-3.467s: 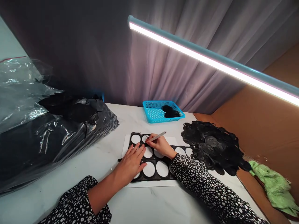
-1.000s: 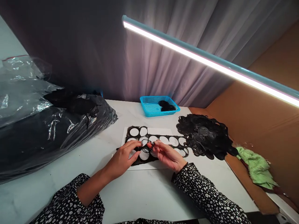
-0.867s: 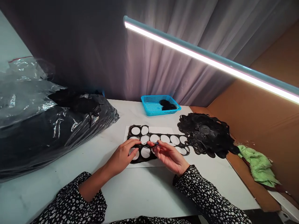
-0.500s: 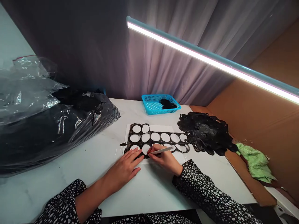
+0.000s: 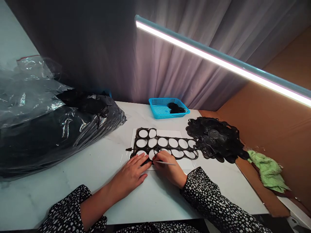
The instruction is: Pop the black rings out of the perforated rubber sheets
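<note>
A black flexible sheet with rows of round openings (image 5: pixel 178 149) lies on white paper (image 5: pixel 167 133), its white showing through. My left hand (image 5: pixel 130 173) rests flat with fingers stretched, the fingertips on the sheet's lower left corner. My right hand (image 5: pixel 170 168) is closed in a pinch round a thin grey pen-like tool (image 5: pixel 167 162); its tip is hidden by the fingers. A thin black loop (image 5: pixel 156 151) stands by the right fingertips, at one of the lower openings. Whether the loop is held or only touched I cannot tell.
To the right is a heap of black round pieces (image 5: pixel 213 139). Behind stands a blue basket (image 5: pixel 155 113) with some black pieces inside. A large plastic bag of black material (image 5: pixel 60 136) fills the left. A green cloth (image 5: pixel 268 170) lies far right, and a lamp bar (image 5: pixel 218 58) hangs above.
The tool in my right hand has tipped lower, and a thin black loop now shows raised by its fingers. My left hand stays on the sheet. The view has shifted slightly.
</note>
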Motion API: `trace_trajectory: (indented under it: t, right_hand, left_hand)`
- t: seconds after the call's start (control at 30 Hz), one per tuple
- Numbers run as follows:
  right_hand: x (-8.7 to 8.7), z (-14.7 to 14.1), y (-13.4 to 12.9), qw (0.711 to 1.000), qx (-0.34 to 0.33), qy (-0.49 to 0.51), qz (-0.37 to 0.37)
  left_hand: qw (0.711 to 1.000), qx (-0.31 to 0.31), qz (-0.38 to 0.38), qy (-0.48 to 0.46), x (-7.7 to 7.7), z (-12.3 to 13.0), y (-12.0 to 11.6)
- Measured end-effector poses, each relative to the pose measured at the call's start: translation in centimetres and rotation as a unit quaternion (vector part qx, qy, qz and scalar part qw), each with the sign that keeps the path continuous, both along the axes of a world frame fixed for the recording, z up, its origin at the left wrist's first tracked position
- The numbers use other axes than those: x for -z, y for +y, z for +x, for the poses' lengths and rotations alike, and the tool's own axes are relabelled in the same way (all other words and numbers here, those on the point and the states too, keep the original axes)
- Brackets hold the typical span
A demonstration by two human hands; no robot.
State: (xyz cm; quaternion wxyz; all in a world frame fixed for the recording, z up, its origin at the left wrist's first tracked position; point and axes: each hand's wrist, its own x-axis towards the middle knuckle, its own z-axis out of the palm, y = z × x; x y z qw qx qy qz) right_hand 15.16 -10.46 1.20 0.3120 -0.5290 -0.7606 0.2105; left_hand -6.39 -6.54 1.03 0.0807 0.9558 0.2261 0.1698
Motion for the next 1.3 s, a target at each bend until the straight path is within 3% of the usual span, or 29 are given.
trace_trajectory:
  t: [0.07, 0.13, 0.2, 0.27, 0.33, 0.47, 0.57, 0.67, 1.17, 1.3]
  right_hand:
    - [-0.1, 0.3, 0.2, 0.995, -0.040, -0.075, 0.049]
    - [-0.5, 1.8, 1.2, 0.989, -0.032, -0.109, 0.090]
    - [-1.3, 4.4, 3.2, 0.986, 0.072, -0.084, 0.121]
    - [-2.2, 7.0, 5.5, 0.964, 0.221, -0.036, 0.141]
    - [-3.0, 8.1, 7.0, 0.959, 0.258, 0.012, 0.113]
    - [-3.2, 4.6, 6.4, 0.989, 0.094, 0.115, -0.023]
    - [-2.4, 0.5, 4.4, 0.978, -0.025, 0.179, -0.103]
    - [-1.6, -1.7, 3.2, 0.974, -0.085, 0.168, -0.123]
    - [-0.7, -2.6, 2.5, 0.991, -0.093, 0.078, -0.055]
    - [-0.7, -2.7, 2.3, 0.991, -0.065, 0.093, -0.074]
  left_hand:
    - [1.000, -0.001, 0.002, 0.001, 0.2, 0.0, 0.0]
    - [1.000, -0.001, 0.002, 0.002, 0.2, 0.0, 0.0]
    - [1.000, -0.002, -0.001, -0.003, 0.2, -0.1, -0.1]
    - [1.000, -0.001, -0.004, -0.007, -0.1, -0.2, -0.2]
    - [1.000, -0.002, -0.003, -0.007, -0.5, -0.3, -0.4]
    - [0.997, -0.068, 0.026, -0.029, -1.2, -0.8, -1.5]
    - [0.989, -0.131, 0.048, -0.041, -0.9, -1.5, -2.5]
    - [0.989, -0.136, 0.054, -0.027, -0.2, -2.0, -3.3]
    - [0.989, -0.136, 0.048, -0.018, 0.6, -2.3, -3.6]
    - [0.988, -0.142, 0.048, -0.019, 0.8, -2.2, -3.5]
